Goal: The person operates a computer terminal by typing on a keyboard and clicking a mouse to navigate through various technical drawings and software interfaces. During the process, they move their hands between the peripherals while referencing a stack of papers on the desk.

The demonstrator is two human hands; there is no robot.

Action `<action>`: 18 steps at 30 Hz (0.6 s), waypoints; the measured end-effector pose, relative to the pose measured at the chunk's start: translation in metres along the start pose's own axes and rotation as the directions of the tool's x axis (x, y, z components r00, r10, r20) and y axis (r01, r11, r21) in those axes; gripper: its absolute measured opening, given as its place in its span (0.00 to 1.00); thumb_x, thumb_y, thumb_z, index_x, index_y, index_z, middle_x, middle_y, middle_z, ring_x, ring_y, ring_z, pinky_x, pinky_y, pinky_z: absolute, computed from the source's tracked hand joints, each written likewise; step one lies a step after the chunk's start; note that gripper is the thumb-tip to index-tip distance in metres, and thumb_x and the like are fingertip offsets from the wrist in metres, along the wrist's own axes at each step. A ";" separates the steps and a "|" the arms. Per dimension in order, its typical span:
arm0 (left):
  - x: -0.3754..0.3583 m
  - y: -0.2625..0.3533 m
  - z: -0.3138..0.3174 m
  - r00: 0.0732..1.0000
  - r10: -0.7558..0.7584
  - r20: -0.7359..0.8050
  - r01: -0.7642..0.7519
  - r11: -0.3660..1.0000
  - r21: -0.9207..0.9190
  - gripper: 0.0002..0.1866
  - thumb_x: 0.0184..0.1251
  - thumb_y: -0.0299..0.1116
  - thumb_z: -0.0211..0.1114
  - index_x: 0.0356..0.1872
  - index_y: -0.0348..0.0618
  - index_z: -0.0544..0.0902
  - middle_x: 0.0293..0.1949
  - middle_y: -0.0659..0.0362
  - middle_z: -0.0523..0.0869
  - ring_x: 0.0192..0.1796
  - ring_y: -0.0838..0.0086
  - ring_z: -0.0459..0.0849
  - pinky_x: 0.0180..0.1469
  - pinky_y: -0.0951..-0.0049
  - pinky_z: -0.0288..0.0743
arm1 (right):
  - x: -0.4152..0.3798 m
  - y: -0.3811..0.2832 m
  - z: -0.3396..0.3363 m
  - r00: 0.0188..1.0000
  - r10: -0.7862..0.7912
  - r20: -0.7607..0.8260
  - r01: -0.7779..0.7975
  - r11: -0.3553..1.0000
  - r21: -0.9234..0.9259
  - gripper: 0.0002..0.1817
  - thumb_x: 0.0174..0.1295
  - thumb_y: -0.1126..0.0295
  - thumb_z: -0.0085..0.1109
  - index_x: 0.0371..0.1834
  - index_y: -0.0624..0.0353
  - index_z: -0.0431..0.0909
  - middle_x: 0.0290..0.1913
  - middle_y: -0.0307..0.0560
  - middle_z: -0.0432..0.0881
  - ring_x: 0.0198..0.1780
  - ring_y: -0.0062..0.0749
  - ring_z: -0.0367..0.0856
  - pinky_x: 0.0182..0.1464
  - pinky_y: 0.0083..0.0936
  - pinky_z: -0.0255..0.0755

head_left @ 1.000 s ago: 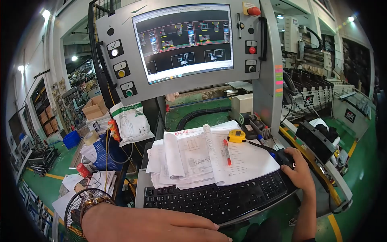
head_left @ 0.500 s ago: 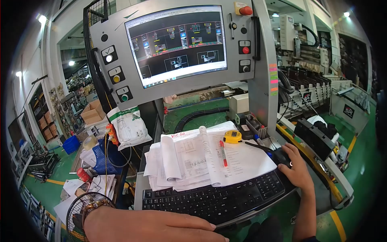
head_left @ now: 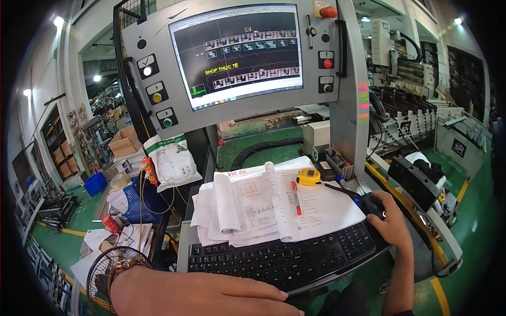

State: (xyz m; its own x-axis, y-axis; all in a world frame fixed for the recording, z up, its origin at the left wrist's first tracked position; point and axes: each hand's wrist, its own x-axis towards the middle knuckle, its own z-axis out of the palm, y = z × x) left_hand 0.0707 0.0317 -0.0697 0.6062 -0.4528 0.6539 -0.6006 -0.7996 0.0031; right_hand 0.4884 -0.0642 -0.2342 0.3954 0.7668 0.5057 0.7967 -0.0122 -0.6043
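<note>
My right hand [head_left: 391,224] rests over a black computer mouse [head_left: 373,204] at the right end of the shelf, fingers curved around it. My left hand [head_left: 211,292] lies stretched out flat along the front edge of the black keyboard [head_left: 274,263], a watch [head_left: 129,263] on its wrist. Printed drawings [head_left: 252,197] and an opened booklet [head_left: 327,208] cover the keyboard's far side. On the booklet are a red-and-white pen [head_left: 296,199] and a yellow tape measure [head_left: 308,177]. Above, the panel screen [head_left: 237,58] displays rows of small drawings on black.
Buttons and a red emergency stop [head_left: 328,12] flank the screen. A white plastic bag [head_left: 171,162] hangs left of the papers. Lower left are a round black wire guard [head_left: 103,282] and a red can [head_left: 110,223]. A yellow rail [head_left: 421,231] runs along the right.
The screen has gone from a few large drawings to a wider view with many small ones and yellow text. The view has shifted slightly; both hands keep their places.
</note>
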 end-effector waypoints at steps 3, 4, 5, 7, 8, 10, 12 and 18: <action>0.001 0.001 0.000 1.000 -0.006 -0.004 0.006 1.000 0.005 0.32 0.89 0.54 0.65 0.70 0.32 0.92 0.57 0.48 0.98 0.54 0.59 0.98 0.59 0.59 0.90 | -0.001 0.006 0.001 1.000 -0.024 -0.015 0.024 1.000 -0.017 0.35 0.66 0.67 0.75 0.77 0.57 0.78 0.81 0.58 0.81 0.74 0.57 0.87 0.69 0.44 0.82; 0.001 0.001 -0.001 1.000 -0.006 0.001 0.006 1.000 0.004 0.31 0.89 0.53 0.65 0.70 0.32 0.92 0.57 0.48 0.98 0.54 0.59 0.98 0.59 0.59 0.90 | -0.001 0.006 0.002 0.999 -0.030 -0.020 0.029 0.999 -0.021 0.35 0.66 0.66 0.75 0.77 0.57 0.78 0.81 0.58 0.81 0.74 0.57 0.87 0.69 0.45 0.82; 0.000 0.001 -0.001 1.000 -0.006 0.007 0.006 1.000 0.002 0.31 0.89 0.53 0.66 0.70 0.32 0.92 0.57 0.48 0.98 0.54 0.59 0.98 0.59 0.58 0.90 | -0.001 0.006 0.002 1.000 -0.012 -0.019 0.011 1.000 -0.011 0.34 0.66 0.66 0.75 0.76 0.57 0.78 0.81 0.58 0.81 0.74 0.57 0.87 0.69 0.45 0.82; -0.001 0.001 -0.001 1.000 -0.002 0.020 0.002 1.000 -0.002 0.31 0.89 0.53 0.66 0.71 0.32 0.92 0.58 0.48 0.98 0.54 0.58 0.98 0.59 0.58 0.90 | -0.001 0.004 0.002 0.999 0.026 -0.019 -0.026 1.000 0.006 0.34 0.66 0.66 0.75 0.75 0.57 0.77 0.81 0.57 0.82 0.74 0.57 0.87 0.69 0.44 0.82; -0.002 0.001 -0.001 1.000 -0.002 0.023 0.002 1.000 -0.003 0.31 0.89 0.53 0.66 0.71 0.32 0.92 0.58 0.48 0.98 0.55 0.58 0.98 0.59 0.58 0.90 | -0.001 0.004 0.002 0.999 0.028 -0.019 -0.028 1.000 0.007 0.33 0.66 0.66 0.75 0.75 0.57 0.77 0.81 0.57 0.82 0.74 0.57 0.87 0.68 0.44 0.82; -0.001 0.002 -0.001 1.000 -0.009 0.014 0.009 1.000 -0.002 0.31 0.88 0.52 0.67 0.71 0.32 0.92 0.59 0.48 0.98 0.55 0.58 0.97 0.60 0.58 0.90 | -0.001 0.005 0.002 0.999 0.034 -0.020 -0.034 0.999 0.007 0.33 0.66 0.66 0.75 0.75 0.57 0.77 0.80 0.57 0.82 0.73 0.56 0.87 0.68 0.44 0.82; -0.002 0.002 0.000 1.000 -0.007 0.010 0.007 1.000 0.004 0.31 0.87 0.52 0.68 0.71 0.33 0.92 0.59 0.48 0.98 0.56 0.58 0.97 0.60 0.57 0.90 | -0.001 0.004 0.002 0.999 0.044 -0.032 -0.043 0.999 0.016 0.32 0.66 0.66 0.75 0.74 0.56 0.77 0.80 0.56 0.83 0.72 0.56 0.87 0.68 0.44 0.81; 0.000 0.007 0.001 0.999 -0.039 -0.023 0.038 0.999 -0.013 0.30 0.86 0.52 0.70 0.71 0.34 0.92 0.59 0.51 0.98 0.56 0.59 0.97 0.61 0.57 0.90 | -0.001 0.002 0.003 0.997 0.066 -0.048 -0.065 0.998 0.014 0.32 0.66 0.66 0.75 0.73 0.56 0.76 0.79 0.54 0.83 0.70 0.55 0.88 0.67 0.44 0.81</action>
State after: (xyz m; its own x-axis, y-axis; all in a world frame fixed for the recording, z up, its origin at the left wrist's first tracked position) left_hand 0.0670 0.0261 -0.0706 0.6167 -0.4124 0.6705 -0.5835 -0.8113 0.0377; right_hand 0.4882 -0.0635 -0.2378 0.4682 0.7329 0.4936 0.7626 -0.0529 -0.6447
